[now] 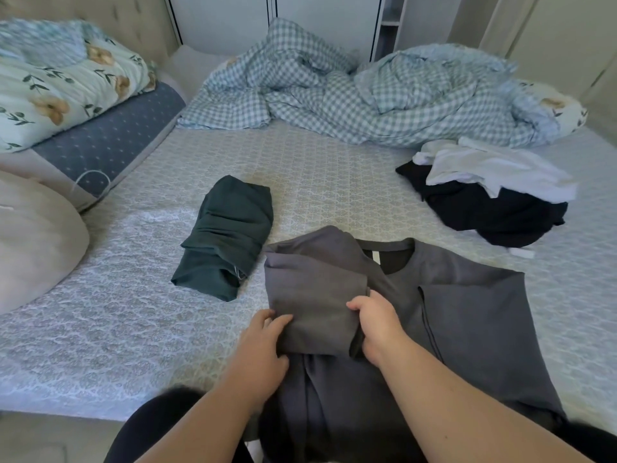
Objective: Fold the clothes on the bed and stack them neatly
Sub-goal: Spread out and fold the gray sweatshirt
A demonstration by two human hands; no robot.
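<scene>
- Progress looks early: one garment is done, one is in your hands, and a heap is untouched.
- Your finished piece is the dark green folded garment [223,237], lying alone on the bed [100,329] left of centre, just left of the shirt you are working on.
- The grey shirt [467,312] lies spread at the near edge of the bed, neckline toward the far side, hem hanging off toward you.
- Its left side is folded in over the chest; the right side is flat and not yet folded.
- Your left hand [263,349] pinches the near-left corner of that folded flap, thumb on top and fingers curled under the cloth.
- Your right hand [375,325] grips the flap's right edge, fingers curled around the fabric.
- Left to do, as I judge it: fold the right side in, double the shirt up, and set it with the green piece.
- After that, the unfolded pile [490,195], white cloth over black, waits on the right side of the bed, well apart from your hands.
- No stack exists yet.
- The bed wears a pale patterned cover that lies fairly flat where you are working.
- A rumpled checked duvet [334,91] fills the far side, with a floral pillow [56,85] far left.
- White wardrobe doors [320,18] stand behind the bed.
</scene>
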